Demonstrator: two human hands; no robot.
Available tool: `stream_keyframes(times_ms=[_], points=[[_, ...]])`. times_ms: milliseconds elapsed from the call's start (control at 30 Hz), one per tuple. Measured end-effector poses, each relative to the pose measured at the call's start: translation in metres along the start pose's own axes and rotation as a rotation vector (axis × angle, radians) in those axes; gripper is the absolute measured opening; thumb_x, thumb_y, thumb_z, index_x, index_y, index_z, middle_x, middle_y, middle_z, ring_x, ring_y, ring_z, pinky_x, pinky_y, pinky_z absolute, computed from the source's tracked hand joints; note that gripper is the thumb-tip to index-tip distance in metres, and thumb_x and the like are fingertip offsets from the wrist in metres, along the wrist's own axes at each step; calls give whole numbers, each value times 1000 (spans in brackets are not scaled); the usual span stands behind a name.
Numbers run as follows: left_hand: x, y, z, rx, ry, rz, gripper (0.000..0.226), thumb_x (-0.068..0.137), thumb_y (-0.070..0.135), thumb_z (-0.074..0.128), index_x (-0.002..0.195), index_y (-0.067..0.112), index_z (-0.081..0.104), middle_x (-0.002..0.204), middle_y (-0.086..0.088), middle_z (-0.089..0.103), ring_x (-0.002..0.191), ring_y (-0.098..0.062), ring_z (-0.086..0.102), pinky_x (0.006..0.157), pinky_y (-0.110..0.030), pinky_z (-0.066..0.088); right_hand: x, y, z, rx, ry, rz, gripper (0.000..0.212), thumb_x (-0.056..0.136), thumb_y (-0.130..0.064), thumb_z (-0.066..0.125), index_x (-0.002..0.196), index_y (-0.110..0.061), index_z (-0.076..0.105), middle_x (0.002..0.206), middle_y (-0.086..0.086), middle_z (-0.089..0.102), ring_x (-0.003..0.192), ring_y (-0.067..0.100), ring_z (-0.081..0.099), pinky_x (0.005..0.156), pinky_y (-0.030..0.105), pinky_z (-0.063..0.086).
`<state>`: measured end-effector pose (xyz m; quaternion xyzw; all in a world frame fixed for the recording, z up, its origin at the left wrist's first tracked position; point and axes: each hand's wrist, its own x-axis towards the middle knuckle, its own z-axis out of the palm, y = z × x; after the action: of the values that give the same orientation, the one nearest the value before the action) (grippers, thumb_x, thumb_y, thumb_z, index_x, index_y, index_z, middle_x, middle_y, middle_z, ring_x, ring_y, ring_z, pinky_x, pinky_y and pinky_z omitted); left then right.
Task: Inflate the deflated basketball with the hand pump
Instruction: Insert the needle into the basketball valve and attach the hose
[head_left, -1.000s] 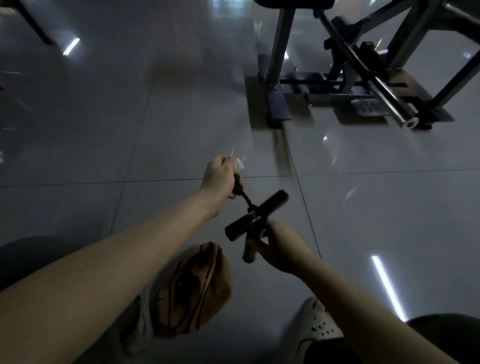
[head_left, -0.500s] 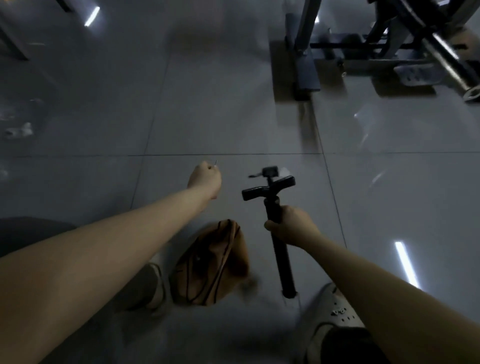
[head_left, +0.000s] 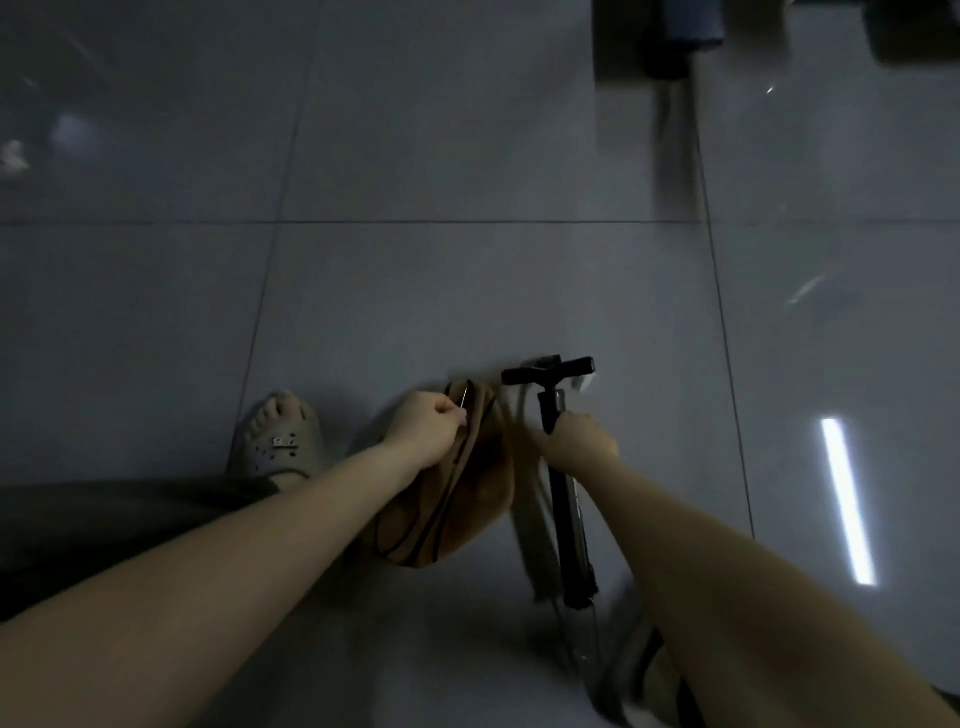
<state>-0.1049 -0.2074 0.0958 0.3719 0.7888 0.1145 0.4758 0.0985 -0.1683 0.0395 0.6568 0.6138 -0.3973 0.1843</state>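
While the right hand (head_left: 581, 441) grips the pump (head_left: 563, 488), left fingers (head_left: 457, 415) pinch a needle (head_left: 464, 399) over the deflated basketball (head_left: 457, 499).

No readable text, label, brand, number or sign is shown. A small pale emblem is seen on the strap of the sandal (head_left: 278, 444), but it is too blurred and dim to be read. Nothing legible is found on the hand pump (head_left: 563, 499) or the deflated basketball (head_left: 457, 499).
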Motion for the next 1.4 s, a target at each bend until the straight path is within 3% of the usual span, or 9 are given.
stream_keyframes(times_ms=[200,300,367,433,633,833,967,1133,1400], points=[[0,-29,2,-126,-46,-84,16,96,21,65,84,17,75,86,-6,75,87,-21,70,86,-40,58,12,15,18,28,-67,83,20,99,-26,48,105,-8,54,90,7,55,76,21,55,69,33,46],[-5,-32,6,-146,-60,-53,13,95,23,69,86,16,76,84,-3,74,87,-20,69,82,-36,55,-1,5,13,9,87,86,11,97,-20,48,103,-12,50,96,6,51,92,29,60,72,35,45],[-8,-32,11,-156,-44,-39,14,93,26,71,84,18,77,84,-1,75,87,-20,69,84,-38,56,-12,-13,10,156,235,-30,16,97,-24,49,85,-14,53,79,2,55,77,25,62,61,33,45],[-11,-31,15,-152,-47,-26,15,95,28,69,85,21,78,87,1,75,90,-18,69,87,-39,56,-23,-37,13,444,132,-199,33,98,-33,56,71,-15,60,64,1,58,62,21,60,56,39,49],[-17,-31,11,-28,-17,102,18,98,26,62,93,22,78,87,4,73,90,-15,68,78,-32,55,-40,-70,31,809,-3,-159,14,93,-20,68,93,-8,75,91,12,72,86,26,71,79,44,61],[-22,-68,6,370,58,227,47,78,61,73,108,26,63,100,8,64,89,-15,61,75,-37,54,-30,-61,35,679,46,-68,24,93,-20,50,74,-9,59,80,19,70,76,39,71,69,58,60],[-19,-87,29,528,-23,277,67,85,48,74,140,24,44,122,-1,60,111,-24,61,88,-43,54,-39,-53,32,513,35,-61,27,97,-20,50,88,3,61,77,21,67,69,37,68,64,51,59],[-5,-81,33,491,-11,317,5,94,17,57,97,18,53,100,-6,62,94,-29,62,69,-36,44,-54,-51,13,379,-22,-98,26,99,-13,49,97,6,65,74,15,63,58,28,61,54,38,56],[-28,-36,-20,543,37,330,11,90,16,54,81,15,60,80,-2,63,72,-22,60,62,-35,47,-109,-62,-71,267,45,-266,8,94,-10,64,89,-5,67,70,9,69,61,24,69,57,34,61]])
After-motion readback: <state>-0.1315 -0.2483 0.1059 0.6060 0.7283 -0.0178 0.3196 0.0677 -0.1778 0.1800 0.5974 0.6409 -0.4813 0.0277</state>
